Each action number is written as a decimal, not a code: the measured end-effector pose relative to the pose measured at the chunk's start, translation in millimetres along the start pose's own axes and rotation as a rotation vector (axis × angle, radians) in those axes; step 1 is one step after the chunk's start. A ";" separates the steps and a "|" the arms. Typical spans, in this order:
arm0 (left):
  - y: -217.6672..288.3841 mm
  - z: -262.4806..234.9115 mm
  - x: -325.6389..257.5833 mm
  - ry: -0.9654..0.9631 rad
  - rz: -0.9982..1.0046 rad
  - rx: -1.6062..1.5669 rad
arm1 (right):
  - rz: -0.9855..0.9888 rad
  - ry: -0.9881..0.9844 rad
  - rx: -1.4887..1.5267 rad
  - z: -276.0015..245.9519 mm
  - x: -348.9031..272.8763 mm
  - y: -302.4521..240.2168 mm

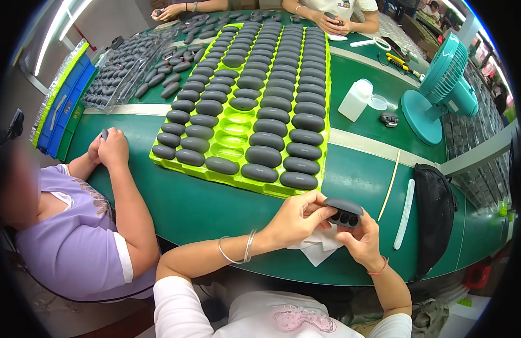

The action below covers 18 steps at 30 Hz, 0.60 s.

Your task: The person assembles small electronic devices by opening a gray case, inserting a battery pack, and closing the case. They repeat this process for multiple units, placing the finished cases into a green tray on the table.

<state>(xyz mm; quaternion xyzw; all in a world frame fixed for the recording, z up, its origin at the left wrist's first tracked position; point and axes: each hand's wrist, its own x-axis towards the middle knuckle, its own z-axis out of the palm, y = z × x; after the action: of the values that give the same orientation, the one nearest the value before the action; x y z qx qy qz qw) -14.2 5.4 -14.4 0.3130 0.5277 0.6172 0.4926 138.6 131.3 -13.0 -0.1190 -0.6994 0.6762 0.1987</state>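
Observation:
Both my hands hold a dark grey oval earbud case (343,206) above the table's near edge. Its lid is tilted up, and dark round shapes show inside. My left hand (297,218) grips the case's left side with thumb and fingers. From the right and below, my right hand (362,239) wraps round the case. White paper sheets (318,252) lie beneath my hands. Just beyond stands a lime-green tray (232,139) filled with rows of similar closed grey cases (262,156). Several of its slots in one column, near the front, hold no case.
At right are a turquoise fan (435,84), a white bottle (356,99), a thin wooden stick (389,186), a white strip (404,214) and a black mesh bag (433,219). Blue crates (63,107) stand at left. A co-worker in purple (80,236) sits left; two others work at the far side.

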 end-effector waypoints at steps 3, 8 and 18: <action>8.7 2.6 -7.9 0.080 0.184 0.209 | 0.041 0.020 -0.004 -2.5 -1.4 4.8; 16.6 2.3 -13.7 0.106 0.503 0.458 | -0.015 -0.005 -0.159 -6.8 -2.7 -0.7; 15.9 -0.1 -7.0 -0.030 0.403 0.451 | -0.028 0.018 -0.192 -10.9 -4.3 -0.2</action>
<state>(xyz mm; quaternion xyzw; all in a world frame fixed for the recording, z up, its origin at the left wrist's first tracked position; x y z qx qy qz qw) -16.5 -0.6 1.7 0.5219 0.5713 0.5652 0.2861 147.3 139.2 -13.3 -0.1337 -0.7609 0.6020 0.2021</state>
